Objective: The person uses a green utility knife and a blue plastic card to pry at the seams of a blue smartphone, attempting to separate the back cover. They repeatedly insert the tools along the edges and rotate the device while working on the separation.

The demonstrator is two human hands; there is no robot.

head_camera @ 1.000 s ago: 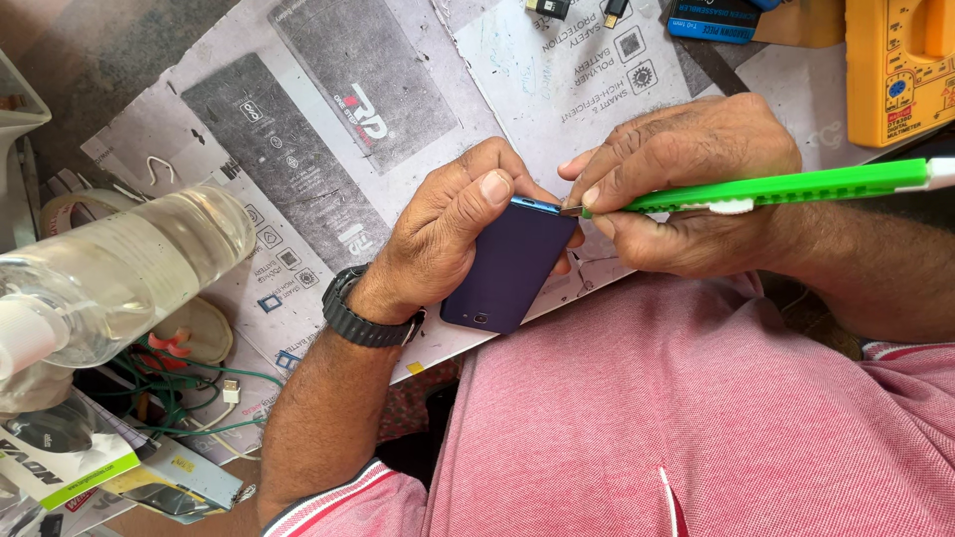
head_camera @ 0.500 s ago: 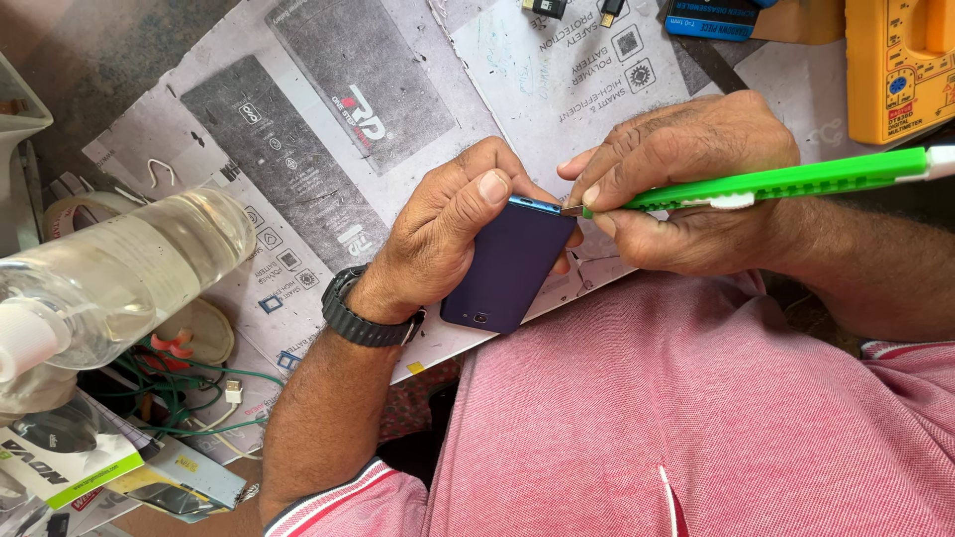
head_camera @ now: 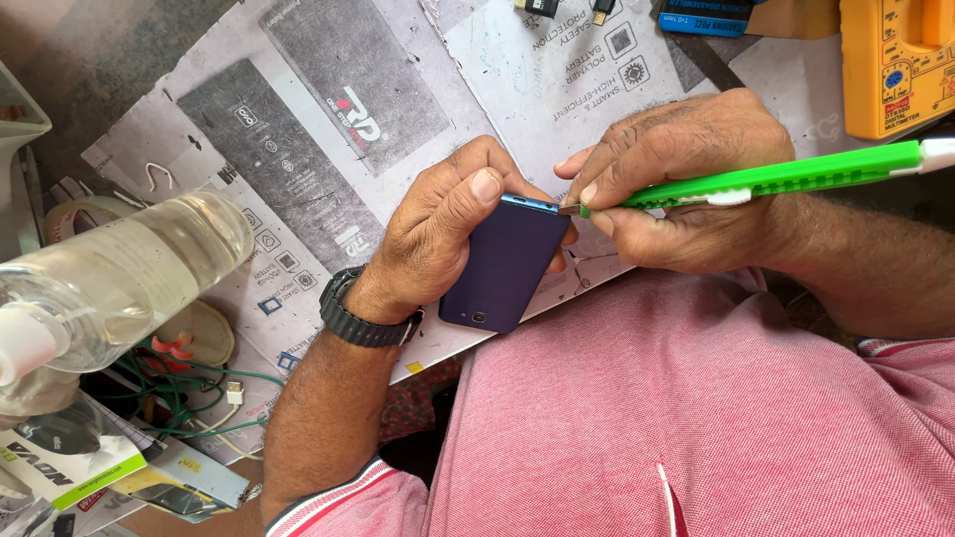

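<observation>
Work had barely begun: your left hand (head_camera: 448, 234) clamped the phone (head_camera: 502, 264) upright, your right hand (head_camera: 686, 189) pinched the cutter (head_camera: 776, 179), its tip at the top corner, back cover unopened.

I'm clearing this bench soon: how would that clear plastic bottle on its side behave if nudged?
The clear bottle lies on its side, so it would probably roll. It looks nearly full of liquid, so likely heavy. Its smooth wall may be slippery.
</observation>
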